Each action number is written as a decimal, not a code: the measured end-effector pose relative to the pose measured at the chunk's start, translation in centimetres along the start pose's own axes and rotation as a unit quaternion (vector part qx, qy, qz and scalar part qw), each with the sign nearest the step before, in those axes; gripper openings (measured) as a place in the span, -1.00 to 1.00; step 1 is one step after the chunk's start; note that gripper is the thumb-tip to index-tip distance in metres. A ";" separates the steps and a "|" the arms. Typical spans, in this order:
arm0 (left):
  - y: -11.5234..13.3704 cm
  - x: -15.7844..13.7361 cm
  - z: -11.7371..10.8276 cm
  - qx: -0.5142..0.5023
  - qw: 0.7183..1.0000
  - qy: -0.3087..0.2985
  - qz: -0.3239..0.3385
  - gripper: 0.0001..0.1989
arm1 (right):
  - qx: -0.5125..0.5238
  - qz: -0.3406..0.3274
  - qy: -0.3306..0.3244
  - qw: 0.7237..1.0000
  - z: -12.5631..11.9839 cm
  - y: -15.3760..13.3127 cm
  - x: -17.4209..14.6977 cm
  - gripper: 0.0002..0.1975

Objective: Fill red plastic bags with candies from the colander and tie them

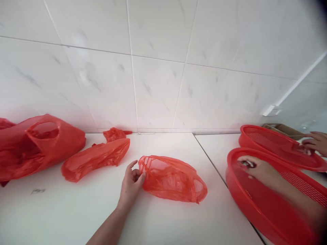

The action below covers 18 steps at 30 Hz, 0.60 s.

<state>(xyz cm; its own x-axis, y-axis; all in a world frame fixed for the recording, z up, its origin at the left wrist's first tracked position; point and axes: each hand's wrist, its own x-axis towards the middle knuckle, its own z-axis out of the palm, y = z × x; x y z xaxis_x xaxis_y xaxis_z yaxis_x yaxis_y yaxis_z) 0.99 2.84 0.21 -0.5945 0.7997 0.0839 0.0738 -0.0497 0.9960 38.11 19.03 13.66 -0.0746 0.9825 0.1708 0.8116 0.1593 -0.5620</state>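
Note:
A thin red plastic bag [173, 180] lies loosely spread on the white table. Its left edge is pinched between the thumb and fingers of my left hand [131, 182]. To the right, my right hand [258, 169] reaches into the nearer red plastic basket [231, 173], with its forearm across the basket. The fingers are closed on a small dark and silvery object [247, 164], too small and blurred to name. Much of the basket's inside is hidden by the arm.
More red plastic bags lie at left: a large bulging one [68, 132] and a crumpled one [99, 156]. A second red basket [245, 139] stands behind the nearer one, with another hand [318, 143] over it. A brown box [286, 130] sits by the tiled wall [160, 95].

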 end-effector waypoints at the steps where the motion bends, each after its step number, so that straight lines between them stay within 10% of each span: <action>1: -0.1 0.0 0.0 0.000 1.000 -0.003 0.000 -0.38 | 0.010 -0.022 -0.010 1.000 -0.3 -0.5 -0.1 -0.89; 5: -0.4 -0.1 -0.1 -0.002 1.000 -0.012 0.005 -0.41 | 0.072 -0.227 -0.008 0.971 0.3 -5.6 -4.2 -0.85; 9: 0.0 -0.2 -0.1 -0.002 1.000 -0.015 -0.001 -0.44 | 0.139 -0.336 -0.231 0.903 5.6 -11.8 -9.0 -0.67; 14: 0.6 -0.4 -0.2 0.012 1.000 -0.008 -0.006 -0.45 | 0.117 -0.316 -0.261 0.905 13.8 -13.7 -8.6 -0.56; 18: 0.0 -0.1 -0.2 0.011 1.000 -0.016 0.001 -0.46 | 0.098 -0.283 -0.185 0.936 13.5 -12.5 -8.0 -0.41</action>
<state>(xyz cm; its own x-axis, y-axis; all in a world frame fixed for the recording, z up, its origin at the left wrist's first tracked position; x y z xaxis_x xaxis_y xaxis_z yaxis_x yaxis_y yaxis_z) 0.90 2.61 0.23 -0.5685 0.8184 0.0846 0.0928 -0.0383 0.9949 20.79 10.47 8.41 -0.6861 0.6953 0.2138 0.4625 0.6439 -0.6095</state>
